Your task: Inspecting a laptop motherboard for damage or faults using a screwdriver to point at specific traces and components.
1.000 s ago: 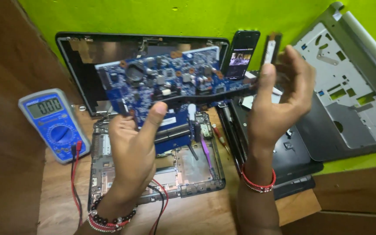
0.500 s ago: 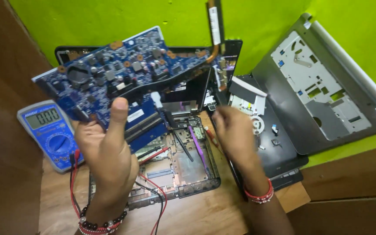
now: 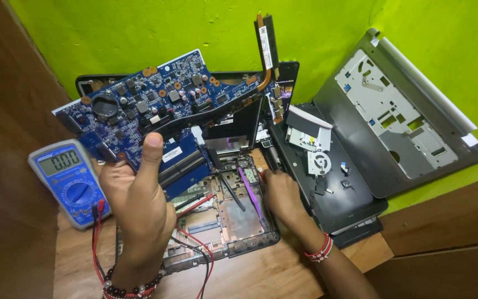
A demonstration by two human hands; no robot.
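1. Blue motherboard (image 3: 156,111): held up off the desk, tilted with its left end lower, component side facing the wearer, apparently so the parts can be seen. A copper heat pipe (image 3: 233,102) runs across it and a memory stick (image 3: 266,41) stands above its right end.

2. Left hand (image 3: 139,194): closed on the board's lower edge, thumb pressed flat against the front, fingers hidden behind; forearm upright, beaded bracelets at the wrist.

3. Right hand (image 3: 280,194): lowered to the right edge of the open laptop base (image 3: 222,221), fingers curled downward. Whether it grips anything I cannot tell; a purple pry tool (image 3: 250,191) lies just beside it.

4. Blue multimeter (image 3: 67,182): on the wooden desk (image 3: 283,271) at left, display lit, red and black leads (image 3: 195,243) trailing into the base, within reach.

5. Black bottom panel (image 3: 327,182) with loose drive parts, right of the base.

6. Grey palmrest cover (image 3: 399,111): leaned against the green wall, out of the way.
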